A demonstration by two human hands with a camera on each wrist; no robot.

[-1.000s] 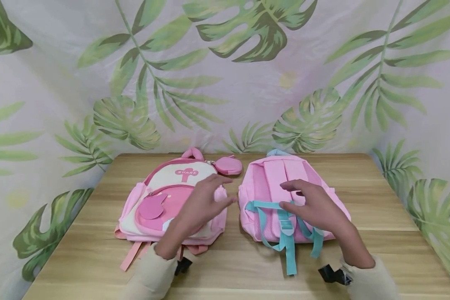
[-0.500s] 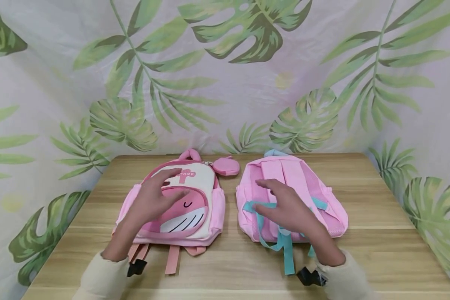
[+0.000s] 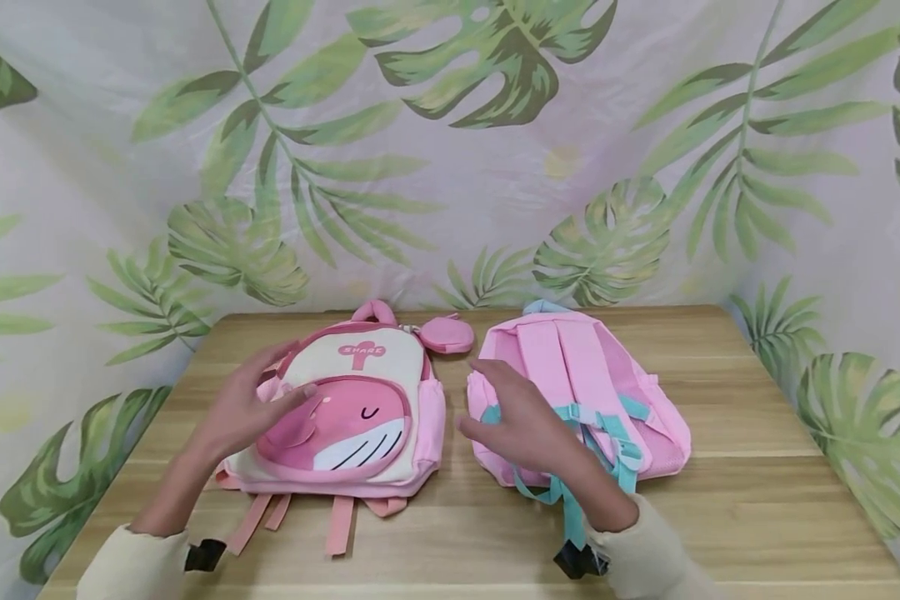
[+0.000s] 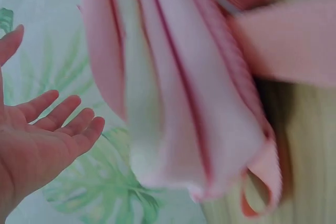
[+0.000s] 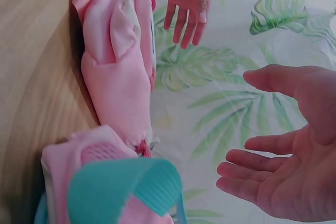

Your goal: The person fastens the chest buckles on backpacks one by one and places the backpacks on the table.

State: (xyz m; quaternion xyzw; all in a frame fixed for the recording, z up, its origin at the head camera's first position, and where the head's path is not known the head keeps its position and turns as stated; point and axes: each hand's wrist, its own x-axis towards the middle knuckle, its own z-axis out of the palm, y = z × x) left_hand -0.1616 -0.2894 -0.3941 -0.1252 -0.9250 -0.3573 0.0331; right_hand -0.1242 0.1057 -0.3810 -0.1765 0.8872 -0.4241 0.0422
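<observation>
both the left hand point(image 3: 243, 407) and the right hand point(image 3: 521, 418) have swung leftward, thumbs spread from relaxed fingers, pinching nothing. beyond, the whale backpack point(image 3: 360, 417) and strapped backpack point(image 3: 581, 362) lie unmoved on the table point(image 3: 457, 542), so handling seems yet to start; behind hangs a leafy cloth point(image 3: 450, 217).

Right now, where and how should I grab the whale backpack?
Probably by the top loop handle of the whale backpack, with the left hand coming from above and left. The bag lies front up, and the loop arches out at its far end; the round pouch lies just right of it. The strap ends at the near edge look less handy.
</observation>
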